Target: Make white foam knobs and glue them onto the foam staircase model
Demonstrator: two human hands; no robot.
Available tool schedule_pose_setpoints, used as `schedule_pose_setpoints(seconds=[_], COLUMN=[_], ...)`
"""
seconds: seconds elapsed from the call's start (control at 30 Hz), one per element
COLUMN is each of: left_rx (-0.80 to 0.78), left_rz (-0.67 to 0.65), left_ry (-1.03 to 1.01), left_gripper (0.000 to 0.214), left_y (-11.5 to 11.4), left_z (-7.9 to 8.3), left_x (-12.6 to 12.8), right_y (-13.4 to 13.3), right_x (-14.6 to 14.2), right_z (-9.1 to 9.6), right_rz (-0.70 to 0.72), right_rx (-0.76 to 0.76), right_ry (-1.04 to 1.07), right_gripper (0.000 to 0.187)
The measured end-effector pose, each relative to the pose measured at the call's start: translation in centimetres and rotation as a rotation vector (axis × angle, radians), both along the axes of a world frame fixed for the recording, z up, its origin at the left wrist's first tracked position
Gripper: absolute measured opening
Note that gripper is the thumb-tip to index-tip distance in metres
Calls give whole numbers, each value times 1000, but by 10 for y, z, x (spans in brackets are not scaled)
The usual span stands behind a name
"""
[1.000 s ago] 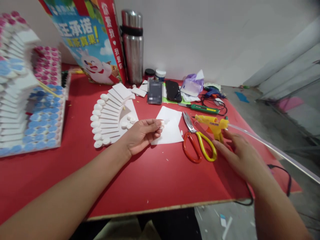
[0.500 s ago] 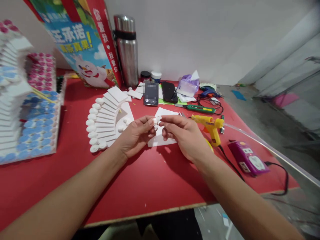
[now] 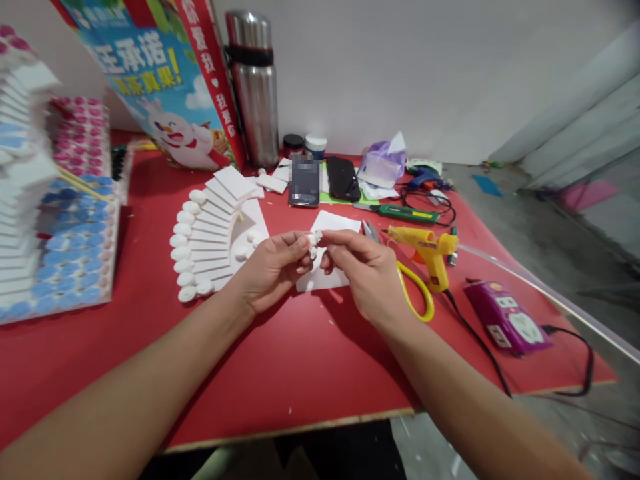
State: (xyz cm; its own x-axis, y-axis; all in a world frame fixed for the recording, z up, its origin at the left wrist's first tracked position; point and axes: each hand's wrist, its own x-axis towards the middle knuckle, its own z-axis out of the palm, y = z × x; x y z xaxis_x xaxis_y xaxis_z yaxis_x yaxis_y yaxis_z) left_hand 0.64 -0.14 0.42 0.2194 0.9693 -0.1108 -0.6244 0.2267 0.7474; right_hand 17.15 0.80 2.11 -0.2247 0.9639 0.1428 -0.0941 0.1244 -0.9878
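Note:
Over the middle of the red table (image 3: 295, 373), my left hand (image 3: 273, 270) pinches a small white piece (image 3: 315, 240) between thumb and fingers. It looks folded or curled, too small to name surely. My right hand (image 3: 370, 273) meets it from the other side, index fingertip against the piece and the other fingers curled in. Beneath the hands lies a white sheet (image 3: 335, 222). Left of them a fan of white strips (image 3: 215, 235) is arranged, with round white rosettes (image 3: 181, 254) along its outer edge. A few loose rosettes (image 3: 243, 253) lie beside my left hand.
Right of my hands are yellow-handled scissors (image 3: 425, 303), a yellow glue gun (image 3: 425, 247) with a clear stick, and a purple power box (image 3: 507, 320). Behind stand a steel flask (image 3: 257, 100), phones (image 3: 305, 183) and a tissue pack (image 3: 383, 163). Blue and pink rosettes (image 3: 75, 240) fill the left.
The view has shifted slightly. My right hand has turned a little, showing more of the scissors. The small white piece stays between my hands.

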Motion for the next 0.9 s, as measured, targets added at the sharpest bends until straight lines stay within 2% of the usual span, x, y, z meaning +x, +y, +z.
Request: schedule_pose_setpoints(seconds=[0.27,0.57,0.9], left_rx=[24,18,5], left_rz=[-43,-60,-63], left_ry=[-62,-66,-49], left_gripper=[28,26,31], left_y=[1,0,1], left_z=[-2,-1,-2], left_x=[0,0,-1], right_y=[3,3,2], right_x=[3,5,9], right_z=[-3,-2,-5], right_rz=[-1,12,-40], right_rx=[191,327,541], right_ry=[-44,-113,-301], right_gripper=[30,40,40])
